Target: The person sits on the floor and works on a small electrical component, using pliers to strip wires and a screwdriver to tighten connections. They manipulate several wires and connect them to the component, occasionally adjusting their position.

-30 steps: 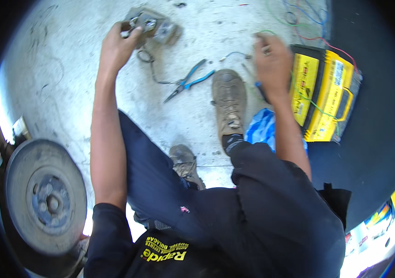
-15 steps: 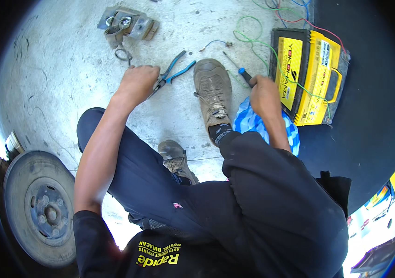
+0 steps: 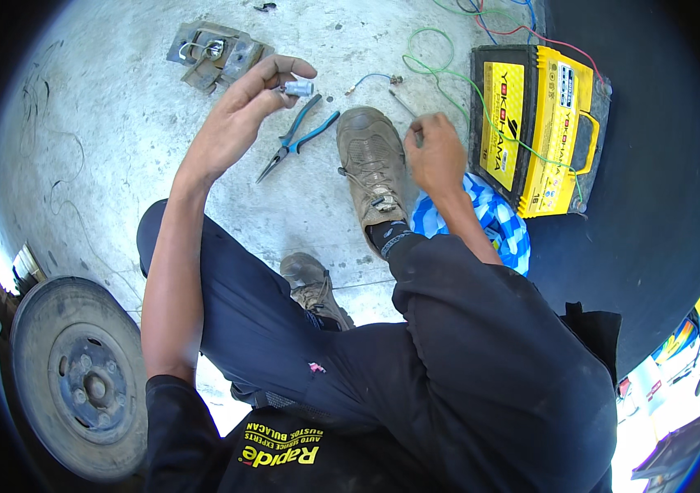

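Grey cylinder (image 3: 301,88) pinched in the left hand (image 3: 239,123), right hand (image 3: 437,156) low beside a shoe (image 3: 373,152).
From where I'm standing, the left thumb and fingers are clamped on the cylinder, above the floor (image 3: 140,107); a dirty bracket (image 3: 239,57) lies just left of those fingers, and spread pliers (image 3: 289,148) lie nearer the person. The right fingers curl together at the near end of a thin metal shaft (image 3: 402,103); I can't tell whether they grip it. A short blue wire (image 3: 375,76) lies between both sets of fingers, a yellow-and-black battery (image 3: 562,131) sits right of the right ones, and a checked bag (image 3: 504,223) lies behind them.
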Motion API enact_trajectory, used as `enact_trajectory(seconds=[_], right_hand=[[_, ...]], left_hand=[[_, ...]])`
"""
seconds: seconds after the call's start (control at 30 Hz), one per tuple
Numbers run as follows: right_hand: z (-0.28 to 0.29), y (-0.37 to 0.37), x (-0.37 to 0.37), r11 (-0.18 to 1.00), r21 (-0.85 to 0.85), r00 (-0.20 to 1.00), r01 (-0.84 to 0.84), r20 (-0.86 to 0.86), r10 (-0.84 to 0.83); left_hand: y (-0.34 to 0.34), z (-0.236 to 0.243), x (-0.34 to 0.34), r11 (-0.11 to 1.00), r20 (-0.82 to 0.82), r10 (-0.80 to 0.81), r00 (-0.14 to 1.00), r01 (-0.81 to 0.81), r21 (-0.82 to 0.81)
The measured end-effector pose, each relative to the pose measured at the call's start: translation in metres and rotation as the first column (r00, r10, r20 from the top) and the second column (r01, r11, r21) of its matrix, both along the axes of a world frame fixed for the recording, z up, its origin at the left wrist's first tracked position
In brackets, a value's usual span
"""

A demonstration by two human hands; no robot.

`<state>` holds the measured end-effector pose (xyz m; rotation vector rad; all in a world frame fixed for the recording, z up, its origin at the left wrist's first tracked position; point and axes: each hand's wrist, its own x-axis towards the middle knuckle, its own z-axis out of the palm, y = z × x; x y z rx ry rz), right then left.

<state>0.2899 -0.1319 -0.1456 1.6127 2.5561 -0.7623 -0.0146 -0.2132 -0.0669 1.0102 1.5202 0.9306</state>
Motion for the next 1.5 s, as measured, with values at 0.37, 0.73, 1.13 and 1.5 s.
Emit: enact_trajectory(seconds=[0.37, 0.73, 1.13, 1.5], right_hand=[[0.093, 0.014, -0.069, 0.844, -0.535, 0.802, -0.017, -0.512, -0.309], [0.119, 0.014, -0.117, 0.699, -0.709, 0.767, -0.09, -0.497, -0.406], [0.123, 0.019, -0.123, 0.909, -0.364, 0.75, -0.206, -0.655, -0.093], [0.114, 0.013, -0.129, 0.652, -0.741, 0.568, -0.164, -0.611, -0.551]], left_hand=[[-0.001, 0.009, 0.015, 0.994, -0.07, 0.1, 0.993, -0.103, -0.046], [-0.005, 0.01, 0.007, 0.978, 0.064, 0.207, 0.976, -0.207, -0.003], [-0.004, 0.007, 0.007, 0.975, 0.05, 0.156, 0.986, -0.162, 0.152], [-0.002, 0.014, 0.013, 0.981, 0.056, 0.175, 0.983, -0.179, 0.075]])
